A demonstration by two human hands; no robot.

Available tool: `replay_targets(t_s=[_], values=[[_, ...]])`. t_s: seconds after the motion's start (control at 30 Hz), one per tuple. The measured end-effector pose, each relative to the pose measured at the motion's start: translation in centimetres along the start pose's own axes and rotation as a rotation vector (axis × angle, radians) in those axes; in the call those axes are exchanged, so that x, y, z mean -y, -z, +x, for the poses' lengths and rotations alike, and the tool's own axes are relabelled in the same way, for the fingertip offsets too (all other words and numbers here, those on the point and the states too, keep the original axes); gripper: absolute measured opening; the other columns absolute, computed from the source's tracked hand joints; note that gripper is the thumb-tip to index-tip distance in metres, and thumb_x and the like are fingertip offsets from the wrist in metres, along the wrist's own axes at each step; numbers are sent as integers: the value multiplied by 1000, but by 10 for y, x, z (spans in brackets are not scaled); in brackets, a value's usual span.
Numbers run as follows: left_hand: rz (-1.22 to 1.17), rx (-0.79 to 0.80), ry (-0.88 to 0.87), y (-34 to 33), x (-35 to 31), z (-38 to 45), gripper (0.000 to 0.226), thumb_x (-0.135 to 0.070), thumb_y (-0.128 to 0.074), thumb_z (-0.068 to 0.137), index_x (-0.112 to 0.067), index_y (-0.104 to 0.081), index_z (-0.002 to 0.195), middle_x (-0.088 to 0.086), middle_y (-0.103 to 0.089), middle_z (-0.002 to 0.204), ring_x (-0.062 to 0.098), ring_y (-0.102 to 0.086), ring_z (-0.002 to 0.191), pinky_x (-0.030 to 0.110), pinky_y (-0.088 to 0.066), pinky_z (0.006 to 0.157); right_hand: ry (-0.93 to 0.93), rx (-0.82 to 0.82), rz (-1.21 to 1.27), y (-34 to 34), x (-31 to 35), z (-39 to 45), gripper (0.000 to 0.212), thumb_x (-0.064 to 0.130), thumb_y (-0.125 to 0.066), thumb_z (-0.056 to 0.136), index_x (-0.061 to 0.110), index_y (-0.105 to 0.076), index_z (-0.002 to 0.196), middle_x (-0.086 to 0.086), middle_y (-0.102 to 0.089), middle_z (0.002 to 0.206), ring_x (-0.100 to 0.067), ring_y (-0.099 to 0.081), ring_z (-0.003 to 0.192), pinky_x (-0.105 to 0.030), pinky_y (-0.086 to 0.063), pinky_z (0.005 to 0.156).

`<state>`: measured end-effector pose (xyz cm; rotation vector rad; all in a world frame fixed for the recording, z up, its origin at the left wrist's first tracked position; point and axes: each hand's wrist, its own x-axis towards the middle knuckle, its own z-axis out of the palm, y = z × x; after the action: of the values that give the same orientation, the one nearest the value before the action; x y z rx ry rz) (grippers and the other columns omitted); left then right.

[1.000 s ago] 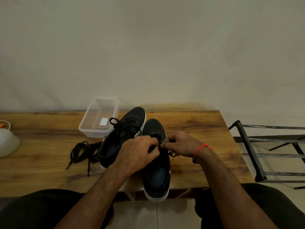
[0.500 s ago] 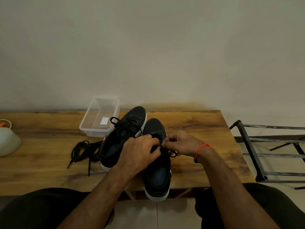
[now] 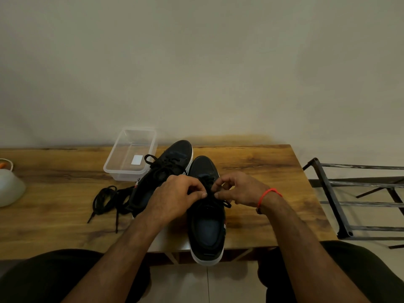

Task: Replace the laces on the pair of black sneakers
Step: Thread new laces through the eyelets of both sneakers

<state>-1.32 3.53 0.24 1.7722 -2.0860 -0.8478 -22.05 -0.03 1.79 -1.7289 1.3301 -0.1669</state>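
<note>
- I read the near sneaker [image 3: 206, 224] as the one in hand; its heel overhangs the front edge of the tabletop [image 3: 262, 165].
- My left hand [image 3: 177, 196] is curled, thumb and fingers pinching the black lace [image 3: 211, 194] over that sneaker's eyelets.
- My right hand [image 3: 239, 190] pinches the same lace from the other side, fingertips almost meeting the left's; a lace end sticks out just right of the sneaker.
- The other sneaker [image 3: 162, 173], touching the near sneaker's left side, looks fully laced with a loop at the top, so I judge it done.
- A loose pile of black laces [image 3: 107, 200] lies left of that pair, probably the old set.
- A clear plastic tub [image 3: 131, 154] stands behind it.
- What is left, by my judgement: finish threading or tying this one.
</note>
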Motion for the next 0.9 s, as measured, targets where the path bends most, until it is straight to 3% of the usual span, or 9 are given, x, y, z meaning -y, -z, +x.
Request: replay_targets(t_s=[0.17, 0.3, 0.4, 0.6, 0.7, 0.9], values=[[-57, -53, 15, -8, -4, -1, 5, -42, -72, 90, -39, -68, 91, -19, -67, 87, -4, -62, 85, 32, -59, 79, 11, -10, 13, -1, 1, -1, 13, 16, -70, 92, 19, -71, 105, -6, -67, 93, -3, -57, 67, -7, -42, 51], [-69, -59, 1, -10, -5, -2, 5, -41, -71, 91, -37, -68, 93, -17, -66, 88, -3, -61, 85, 32, -58, 80, 5, -13, 5, -1, 0, 0, 6, 20, -70, 92, 19, -72, 98, -7, -69, 96, -8, -59, 74, -18, -48, 62], [-62, -34, -11, -7, -4, -1, 5, -38, -70, 93, -37, -65, 94, -16, -65, 91, -2, -61, 87, 33, -58, 82, -22, -31, 27, 0, -1, -1, 2, 22, -69, 93, 22, -71, 94, -2, -68, 92, -10, -60, 77, -21, -47, 61], [-40, 56, -22, 4, 1, -1, 23, -41, -72, 90, -38, -62, 111, -17, -67, 91, -3, -62, 84, 31, -57, 81, -134, -148, 107, 7, -3, -1, 3, 24, -60, 98, 21, -62, 97, -2, -66, 99, -17, -65, 86, -32, -58, 73], [-28, 87, -14, 4, 3, -1, 17, -41, -73, 90, -37, -64, 104, -17, -65, 94, -2, -61, 89, 33, -57, 84, -188, -252, 121, 8, -4, -2, 7, 24, -57, 99, 18, -59, 95, -5, -68, 98, -22, -68, 91, -39, -61, 79], [-59, 130, -8, 8, 6, 0, 9, -38, -72, 91, -33, -67, 97, -15, -64, 98, 1, -60, 91, 31, -56, 84, -228, -363, 152, 12, -5, -3, 9, 22, -56, 99, 17, -57, 91, -5, -67, 93, -20, -67, 85, -35, -61, 71]])
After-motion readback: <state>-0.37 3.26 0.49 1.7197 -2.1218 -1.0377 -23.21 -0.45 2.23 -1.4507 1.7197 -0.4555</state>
